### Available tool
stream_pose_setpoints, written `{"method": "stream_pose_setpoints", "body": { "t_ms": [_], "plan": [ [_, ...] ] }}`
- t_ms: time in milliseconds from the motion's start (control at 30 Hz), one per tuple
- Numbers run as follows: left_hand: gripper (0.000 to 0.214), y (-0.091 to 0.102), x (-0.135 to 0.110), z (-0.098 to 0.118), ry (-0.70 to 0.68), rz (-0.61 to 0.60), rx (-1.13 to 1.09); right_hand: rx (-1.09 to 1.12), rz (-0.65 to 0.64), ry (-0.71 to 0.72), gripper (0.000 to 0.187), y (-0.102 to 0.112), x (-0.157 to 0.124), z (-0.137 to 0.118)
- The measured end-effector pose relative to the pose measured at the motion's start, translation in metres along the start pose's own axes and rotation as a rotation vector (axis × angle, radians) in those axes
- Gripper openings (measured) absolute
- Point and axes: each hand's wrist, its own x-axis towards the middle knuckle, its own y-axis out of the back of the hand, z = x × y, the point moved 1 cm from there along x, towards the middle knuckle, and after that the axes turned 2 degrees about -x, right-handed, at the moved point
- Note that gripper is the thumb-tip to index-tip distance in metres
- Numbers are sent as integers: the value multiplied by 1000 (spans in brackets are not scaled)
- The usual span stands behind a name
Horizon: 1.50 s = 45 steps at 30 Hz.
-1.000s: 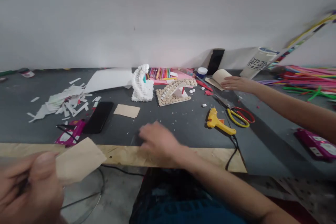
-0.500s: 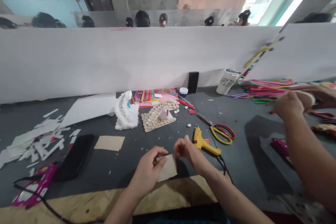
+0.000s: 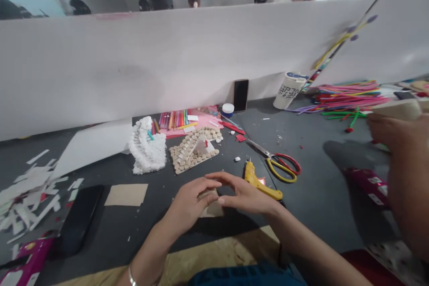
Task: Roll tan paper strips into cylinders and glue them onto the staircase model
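Observation:
My left hand (image 3: 189,203) and my right hand (image 3: 244,194) meet over the dark table near its front edge. Together they pinch a small tan cardboard piece (image 3: 210,205), bending it between the fingertips. Just right of my right hand lies a yellow glue gun (image 3: 260,181). A flat tan cardboard rectangle (image 3: 126,194) lies to the left of my left hand. Behind my hands stand a white foam model (image 3: 146,152) and an arched bridge of small wooden discs (image 3: 194,147).
Red and yellow scissors (image 3: 279,165) lie right of the glue gun. A black phone (image 3: 79,219) and white paper scraps (image 3: 27,192) are at left. Another person's arm (image 3: 402,161) reaches in at far right, above a pink packet (image 3: 367,181). Pipe cleaners (image 3: 348,98) and a cup (image 3: 288,90) sit at the back.
The view tilted slightly down. My hands closed in on the small cardboard piece and now bend it between them. The other person's arm moved closer at right.

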Motion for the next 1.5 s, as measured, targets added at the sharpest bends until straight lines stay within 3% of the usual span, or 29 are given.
{"method": "stream_pose_setpoints", "body": {
  "t_ms": [67,133,333,433,533,700,900,1033,1233,1500],
  "plan": [
    [21,5,2,0,-49,13,25,-31,-51,-82,25,1,7,2],
    [22,11,5,-4,-90,58,126,-159,10,-102,18,5,14,5],
    [17,12,8,-26,-321,305,606,-836,365,418,12,23,19,19],
    [16,-8,-3,-44,-403,261,813,-1062,312,485,15,14,5,40],
    [17,-31,-20,-63,-437,164,855,-1091,218,439,14,-3,-15,61],
    [18,-49,-39,-77,-278,140,711,-1013,279,329,16,-19,-37,74],
    [13,-47,-43,-77,29,218,526,-944,338,237,14,-18,-39,72],
    [14,-47,-42,-73,157,243,489,-1015,411,148,13,-18,-38,70],
    [17,-47,-35,-70,268,255,469,-1131,440,28,16,-15,-32,65],
    [23,-45,-29,-69,280,243,477,-1086,418,-24,25,-5,-26,65]
  ]
}}
